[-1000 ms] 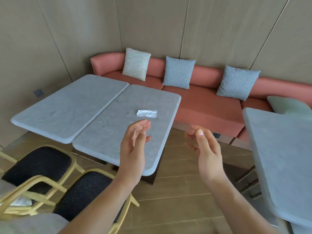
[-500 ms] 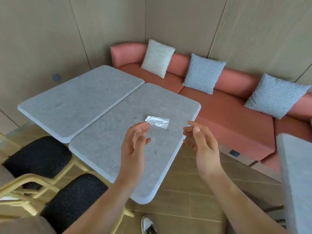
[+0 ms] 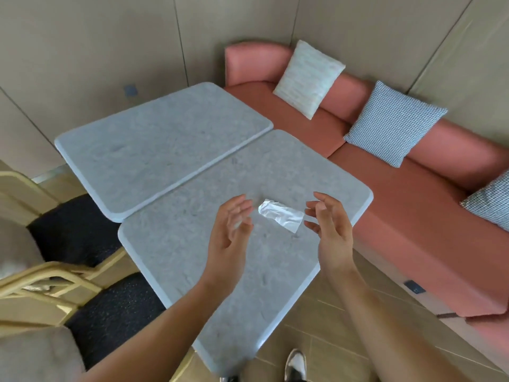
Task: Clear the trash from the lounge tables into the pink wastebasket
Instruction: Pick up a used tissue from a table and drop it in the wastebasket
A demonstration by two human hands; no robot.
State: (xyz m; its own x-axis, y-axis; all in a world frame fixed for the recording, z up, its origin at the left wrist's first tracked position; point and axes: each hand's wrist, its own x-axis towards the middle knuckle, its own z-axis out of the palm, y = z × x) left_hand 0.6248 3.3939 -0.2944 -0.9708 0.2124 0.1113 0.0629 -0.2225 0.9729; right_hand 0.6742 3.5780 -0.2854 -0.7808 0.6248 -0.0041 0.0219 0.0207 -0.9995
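Observation:
A crumpled silver foil wrapper [image 3: 281, 215] lies flat on the nearer grey stone table [image 3: 192, 244], close to its far right edge. My left hand [image 3: 230, 230] hovers just left of the wrapper, fingers relaxed and spread, holding nothing. My right hand [image 3: 329, 221] hovers just right of it, fingers loosely bent, fingertips a short gap from the foil's right end. Neither hand touches the wrapper. The pink wastebasket is not in view.
A second grey table [image 3: 154, 142] adjoins the first on the left. A salmon sofa [image 3: 413, 216] with a cream cushion [image 3: 308, 78] and checked cushions [image 3: 394, 122] runs behind. Black-seated wooden chairs [image 3: 82, 230] stand at the left. My shoe [image 3: 296, 362] is on the wood floor.
I have stepped closer, so the tables and wrapper loom larger. Both hands have moved forward over the table and now flank the wrapper.

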